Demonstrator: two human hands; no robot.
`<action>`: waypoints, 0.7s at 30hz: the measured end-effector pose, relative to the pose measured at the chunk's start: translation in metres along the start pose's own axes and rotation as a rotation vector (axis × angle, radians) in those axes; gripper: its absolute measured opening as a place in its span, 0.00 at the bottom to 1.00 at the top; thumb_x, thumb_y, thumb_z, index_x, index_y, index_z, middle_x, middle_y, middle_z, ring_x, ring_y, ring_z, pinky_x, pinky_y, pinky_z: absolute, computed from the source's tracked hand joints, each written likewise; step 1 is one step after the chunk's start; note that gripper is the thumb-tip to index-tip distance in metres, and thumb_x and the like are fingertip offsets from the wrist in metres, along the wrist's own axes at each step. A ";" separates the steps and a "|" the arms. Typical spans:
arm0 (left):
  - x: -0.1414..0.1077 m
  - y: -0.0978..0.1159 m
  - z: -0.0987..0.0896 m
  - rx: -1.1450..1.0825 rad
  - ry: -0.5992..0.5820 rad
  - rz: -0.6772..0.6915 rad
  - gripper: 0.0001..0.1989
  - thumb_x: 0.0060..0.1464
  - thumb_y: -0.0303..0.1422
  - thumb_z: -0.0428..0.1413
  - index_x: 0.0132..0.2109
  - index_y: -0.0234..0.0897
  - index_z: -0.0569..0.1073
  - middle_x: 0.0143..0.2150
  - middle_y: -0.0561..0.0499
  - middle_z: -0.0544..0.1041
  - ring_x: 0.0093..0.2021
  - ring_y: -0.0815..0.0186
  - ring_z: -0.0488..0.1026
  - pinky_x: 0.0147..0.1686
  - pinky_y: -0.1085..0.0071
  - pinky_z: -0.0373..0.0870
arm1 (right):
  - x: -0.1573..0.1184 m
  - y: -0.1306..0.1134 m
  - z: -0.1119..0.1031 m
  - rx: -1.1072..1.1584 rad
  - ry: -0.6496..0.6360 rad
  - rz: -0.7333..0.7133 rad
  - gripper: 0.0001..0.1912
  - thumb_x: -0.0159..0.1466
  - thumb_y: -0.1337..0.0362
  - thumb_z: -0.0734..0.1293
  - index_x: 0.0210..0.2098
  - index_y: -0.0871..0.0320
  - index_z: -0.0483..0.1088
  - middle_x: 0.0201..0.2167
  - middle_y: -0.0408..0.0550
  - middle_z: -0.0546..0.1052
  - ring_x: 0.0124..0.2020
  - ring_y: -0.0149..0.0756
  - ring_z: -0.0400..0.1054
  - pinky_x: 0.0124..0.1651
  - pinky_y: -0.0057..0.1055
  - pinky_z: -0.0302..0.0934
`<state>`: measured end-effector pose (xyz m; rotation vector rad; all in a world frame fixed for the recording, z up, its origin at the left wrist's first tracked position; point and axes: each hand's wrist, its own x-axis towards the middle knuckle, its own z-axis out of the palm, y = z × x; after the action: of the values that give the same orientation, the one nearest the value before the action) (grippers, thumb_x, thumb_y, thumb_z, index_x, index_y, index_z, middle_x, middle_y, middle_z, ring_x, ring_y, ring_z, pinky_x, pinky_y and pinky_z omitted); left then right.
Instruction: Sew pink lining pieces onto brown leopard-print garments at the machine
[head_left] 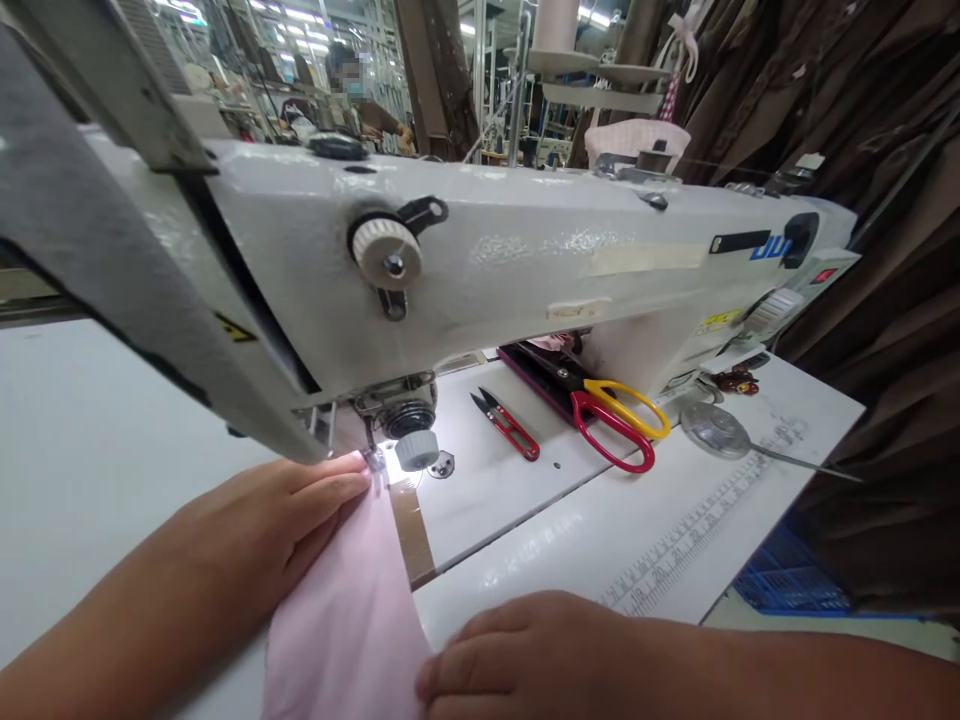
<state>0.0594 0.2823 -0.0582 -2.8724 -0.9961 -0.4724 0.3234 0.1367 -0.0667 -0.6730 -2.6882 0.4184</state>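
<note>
Cloth (345,610) of pale pink runs from the bottom of your view up to the presser foot (373,458) of the white sewing machine (450,260), with its far end right at the foot. Your left hand (262,520) lies on the cloth's left side, its fingers (330,480) together and their tips just beside the foot. Your right hand (540,655) sits at the bottom edge of your view, touching the cloth's lower right side, with its fingers (480,640) together and slightly curled. You can't tell from this view whether either hand pinches the cloth or only presses on it, because both thumbs are hidden. To the right of the foot, red thread snips (510,428) lie on the white table (697,530), and scissors (615,420) with red and yellow handles rest just beyond them, their blades on a purple tray (532,385). A measuring scale (682,535) is printed along the table's front edge, and a round metal disc (716,430) with a thin rod lies near it. Brown cloth (885,250) hangs to your right, above a blue crate (795,570), and a co-worker (360,110) stands beyond the machine.
</note>
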 end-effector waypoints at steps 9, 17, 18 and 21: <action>0.011 0.012 -0.023 -0.087 -0.103 -0.021 0.15 0.63 0.45 0.49 0.44 0.50 0.79 0.42 0.54 0.82 0.41 0.63 0.79 0.38 0.67 0.75 | 0.012 0.000 0.003 -0.141 -0.013 -0.024 0.13 0.77 0.61 0.57 0.40 0.58 0.69 0.47 0.46 0.79 0.52 0.30 0.71 0.53 0.25 0.66; -0.014 0.037 -0.022 -0.091 -0.041 0.151 0.13 0.62 0.39 0.55 0.53 0.50 0.74 0.46 0.55 0.79 0.45 0.64 0.75 0.45 0.68 0.72 | 0.017 -0.004 0.004 -0.239 0.033 -0.103 0.09 0.77 0.61 0.58 0.45 0.52 0.69 0.50 0.42 0.77 0.53 0.31 0.70 0.50 0.26 0.68; -0.015 0.035 -0.022 -0.099 -0.032 0.140 0.12 0.64 0.38 0.53 0.52 0.49 0.74 0.45 0.55 0.78 0.45 0.64 0.74 0.45 0.68 0.71 | 0.019 -0.005 0.002 -0.245 0.035 -0.114 0.09 0.77 0.61 0.58 0.45 0.52 0.69 0.50 0.42 0.77 0.53 0.31 0.70 0.50 0.26 0.68; -0.016 0.030 -0.020 -0.084 0.014 0.191 0.12 0.66 0.37 0.50 0.52 0.46 0.74 0.51 0.51 0.77 0.53 0.61 0.72 0.55 0.65 0.67 | 0.022 -0.005 0.001 -0.240 0.078 -0.137 0.10 0.77 0.62 0.57 0.45 0.53 0.69 0.51 0.42 0.77 0.54 0.33 0.69 0.53 0.28 0.66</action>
<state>0.0603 0.2461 -0.0431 -2.9942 -0.7060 -0.5294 0.3028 0.1430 -0.0605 -0.5517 -2.7128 0.0341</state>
